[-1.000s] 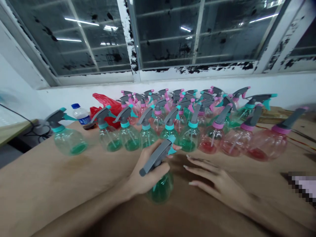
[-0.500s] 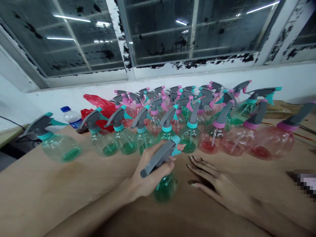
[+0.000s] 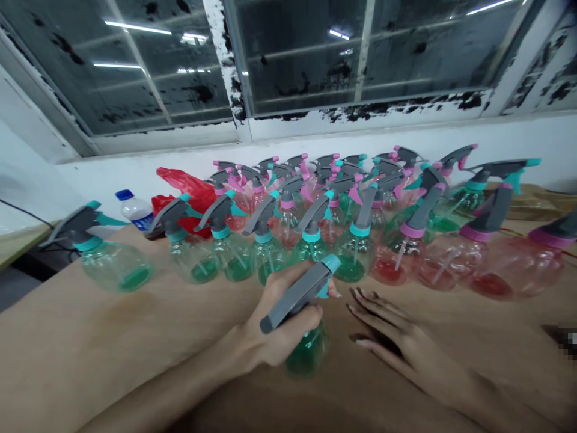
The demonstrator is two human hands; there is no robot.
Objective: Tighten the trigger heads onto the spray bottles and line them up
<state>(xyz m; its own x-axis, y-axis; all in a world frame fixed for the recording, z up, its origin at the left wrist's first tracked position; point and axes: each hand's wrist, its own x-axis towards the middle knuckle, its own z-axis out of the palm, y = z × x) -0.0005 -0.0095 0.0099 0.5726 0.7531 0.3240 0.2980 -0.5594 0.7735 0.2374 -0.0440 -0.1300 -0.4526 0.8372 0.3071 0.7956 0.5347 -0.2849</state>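
Note:
My left hand [image 3: 282, 325] is wrapped round the neck of a green spray bottle [image 3: 306, 356], just under its grey trigger head with a turquoise nozzle. This bottle stands upright near the table's front, and my fingers hide its collar. To its right, my right hand [image 3: 401, 337] rests on the wooden table [image 3: 180, 337], fingers stretched out and holding nothing. Beyond both hands runs a front row of spray bottles. Green ones with turquoise collars, such as this green bottle [image 3: 237, 260], are on the left; pink-red ones, such as this red bottle [image 3: 396, 261], are on the right.
More spray bottles [image 3: 288, 219] crowd behind the front row, by the white wall. A red plastic bag [image 3: 187, 189] and a blue-capped water bottle [image 3: 136, 210] stand at the back left. Brown material [image 3: 536, 204] lies at the back right. Windows [image 3: 297, 60] rise above.
The whole view has shifted slightly, so most things appear a little further right. My left hand keeps its hold on the spray bottle, and my right hand stays flat on the table.

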